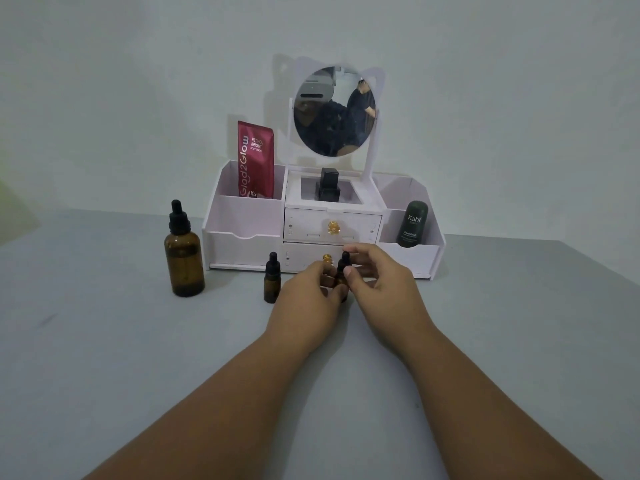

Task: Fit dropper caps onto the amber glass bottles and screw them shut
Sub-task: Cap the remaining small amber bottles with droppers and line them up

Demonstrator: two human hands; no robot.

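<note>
Centrally, near the front of the organizer (242, 237), your two hands meet on the held bottle (340, 281), which stands upright on the table (104, 341). Your left hand (308, 296) curls around the amber body, hiding most of it. Your right hand (381, 282) closes narrowly on the cap (345, 258), thumb on the near side and fingers behind it. How far the thread is run down cannot be told.

To your left stand a small bottle (271, 285), just beside the left hand, and a big bottle (184, 261), well apart. Both carry black dropper caps, so this bottle appears to be the last one to shut.

Handling, as a judgement:
- The bottle is likely light, stiff and breakable. Its smooth glass will probably slip under a loose hold.
- Grip the body low and all round with the left hand, and keep its base on the table so it cannot tip.
- Turn the cap by its hard collar, not by the soft rubber bulb above, which would twist and give no purchase.
- A glass pipette probably hangs inside, so keep the cap upright while turning. A tilted cap could cross the thread or knock the pipette on the neck.
</note>
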